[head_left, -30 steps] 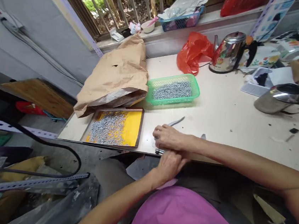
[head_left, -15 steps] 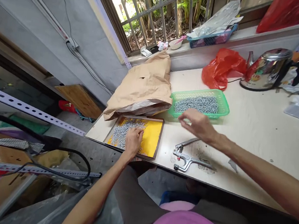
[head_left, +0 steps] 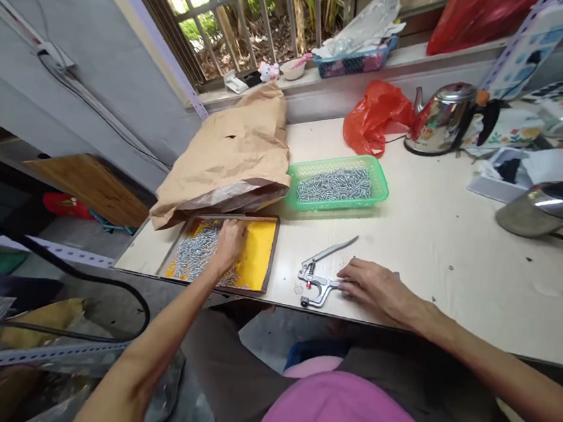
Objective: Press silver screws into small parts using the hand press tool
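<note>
My left hand is over a shallow tray with a yellow bottom, its fingers curled down among small silvery, screw-like metal pieces. The fingertips are hidden, so I cannot make out what they pinch. Hand pliers with a spring and a C-shaped jaw lie on the table, handles spread. My right hand is lowered over the lower handle, fingers reaching across it and slightly apart; the rest of that handle is hidden beneath. Behind the pliers stands a green plastic basket holding more such metal pieces.
A large brown paper bag stands behind the tray, close to the basket. Farther back are a red plastic bag and a metal kettle. To the right are a grey box and a steel jug. The table's front edge runs below my hands.
My right hand has come down from in front of the green basket to the pliers' lower handle. My left hand stays over the tray, shifted slightly toward its far side. The view has swung right.
</note>
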`<move>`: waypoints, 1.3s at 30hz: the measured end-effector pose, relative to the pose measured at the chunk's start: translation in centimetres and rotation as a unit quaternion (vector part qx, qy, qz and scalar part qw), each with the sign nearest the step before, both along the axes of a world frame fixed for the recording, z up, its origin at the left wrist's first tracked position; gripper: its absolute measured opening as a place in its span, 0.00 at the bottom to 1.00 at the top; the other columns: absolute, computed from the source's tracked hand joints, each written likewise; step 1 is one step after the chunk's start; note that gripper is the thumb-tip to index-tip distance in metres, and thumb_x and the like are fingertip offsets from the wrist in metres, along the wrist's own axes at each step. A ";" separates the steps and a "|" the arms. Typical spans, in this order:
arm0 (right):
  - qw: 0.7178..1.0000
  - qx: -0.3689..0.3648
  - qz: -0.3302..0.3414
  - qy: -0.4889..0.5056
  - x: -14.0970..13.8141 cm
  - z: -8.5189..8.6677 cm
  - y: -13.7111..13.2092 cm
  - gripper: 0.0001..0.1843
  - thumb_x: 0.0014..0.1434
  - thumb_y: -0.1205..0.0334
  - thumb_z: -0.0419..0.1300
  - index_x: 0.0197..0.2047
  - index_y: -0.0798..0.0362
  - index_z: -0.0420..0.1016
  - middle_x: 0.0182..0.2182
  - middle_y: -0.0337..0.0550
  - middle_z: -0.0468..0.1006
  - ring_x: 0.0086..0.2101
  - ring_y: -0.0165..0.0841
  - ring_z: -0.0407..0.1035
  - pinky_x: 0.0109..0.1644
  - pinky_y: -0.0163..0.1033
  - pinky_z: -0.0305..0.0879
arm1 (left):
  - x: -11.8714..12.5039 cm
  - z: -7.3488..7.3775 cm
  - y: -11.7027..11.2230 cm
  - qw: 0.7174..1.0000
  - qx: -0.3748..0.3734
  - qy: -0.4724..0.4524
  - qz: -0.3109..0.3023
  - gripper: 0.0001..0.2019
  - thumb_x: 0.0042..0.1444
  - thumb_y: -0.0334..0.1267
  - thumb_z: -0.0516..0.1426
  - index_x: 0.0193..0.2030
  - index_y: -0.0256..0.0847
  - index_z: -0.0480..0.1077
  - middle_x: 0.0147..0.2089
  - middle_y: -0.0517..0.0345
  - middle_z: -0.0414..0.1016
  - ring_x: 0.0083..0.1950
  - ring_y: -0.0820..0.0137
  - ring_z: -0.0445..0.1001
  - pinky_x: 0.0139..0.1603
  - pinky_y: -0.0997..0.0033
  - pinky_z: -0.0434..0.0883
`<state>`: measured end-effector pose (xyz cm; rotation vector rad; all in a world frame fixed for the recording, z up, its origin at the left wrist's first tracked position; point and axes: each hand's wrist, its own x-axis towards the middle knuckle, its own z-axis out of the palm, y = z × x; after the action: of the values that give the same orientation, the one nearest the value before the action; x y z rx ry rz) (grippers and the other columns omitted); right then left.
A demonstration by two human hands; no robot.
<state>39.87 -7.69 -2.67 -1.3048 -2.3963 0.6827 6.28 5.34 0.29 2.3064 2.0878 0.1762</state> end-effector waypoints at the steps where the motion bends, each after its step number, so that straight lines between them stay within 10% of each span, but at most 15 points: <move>1: 1.000 -0.008 -0.004 -0.007 0.0 -0.5 -0.6 0.13 0.67 0.57 0.53 0.46 0.53 0.75 0.40 0.49 0.75 0.40 0.37 0.71 0.43 0.41 0.67 | 0.8 0.5 -0.8 0.998 -0.013 -0.058 0.004 0.08 0.57 0.33 0.53 0.35 0.37 0.75 0.40 0.47 0.77 0.44 0.61 0.72 0.43 0.66 0.67; 6: 1.000 0.006 -0.022 -0.013 -0.1 -2.0 -1.3 0.13 0.68 0.61 0.50 0.47 0.54 0.74 0.41 0.48 0.74 0.41 0.37 0.70 0.46 0.41 0.66 | 6.2 1.3 -7.6 0.880 -0.268 -0.388 0.059 0.10 0.50 0.43 0.60 0.32 0.37 0.73 0.25 0.60 0.71 0.21 0.76 0.63 0.22 0.75 0.60; 11: 0.999 0.009 -0.032 -0.034 -0.2 -1.8 -1.4 0.14 0.68 0.64 0.48 0.46 0.56 0.74 0.40 0.49 0.74 0.41 0.36 0.69 0.45 0.40 0.64 | 9.1 -0.6 -11.3 0.796 -0.386 -0.450 0.118 0.14 0.45 0.46 0.65 0.29 0.36 0.72 0.17 0.68 0.60 0.16 0.82 0.52 0.17 0.78 0.48; 26: 0.998 0.019 -0.031 -0.051 0.3 -0.8 -1.2 0.12 0.67 0.61 0.53 0.46 0.55 0.74 0.43 0.51 0.74 0.44 0.39 0.67 0.48 0.42 0.63 | 9.8 -1.3 -10.5 0.800 -0.443 -0.380 0.142 0.13 0.46 0.42 0.65 0.22 0.37 0.67 0.16 0.68 0.62 0.14 0.83 0.55 0.16 0.79 0.50; 32: 0.990 0.058 -0.003 -0.132 1.5 -0.4 2.8 0.54 0.45 0.37 0.69 0.66 0.58 0.58 0.66 0.67 0.54 0.64 0.59 0.47 0.61 0.63 0.50 | 10.0 -1.0 -10.6 0.807 -0.449 -0.359 0.136 0.14 0.45 0.43 0.65 0.21 0.37 0.67 0.16 0.67 0.63 0.14 0.82 0.56 0.15 0.79 0.48; 39: 0.985 0.060 0.023 -0.160 1.1 -0.5 4.0 0.47 0.44 0.36 0.67 0.59 0.58 0.64 0.56 0.61 0.68 0.56 0.56 0.58 0.57 0.60 0.52 | 10.2 -1.0 -10.7 0.809 -0.444 -0.363 0.131 0.17 0.43 0.47 0.66 0.21 0.37 0.67 0.17 0.66 0.63 0.15 0.82 0.57 0.16 0.79 0.50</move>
<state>40.94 -3.65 -3.12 -1.4018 -2.6785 0.3549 16.47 -5.32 -0.73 1.1343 1.5445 0.0445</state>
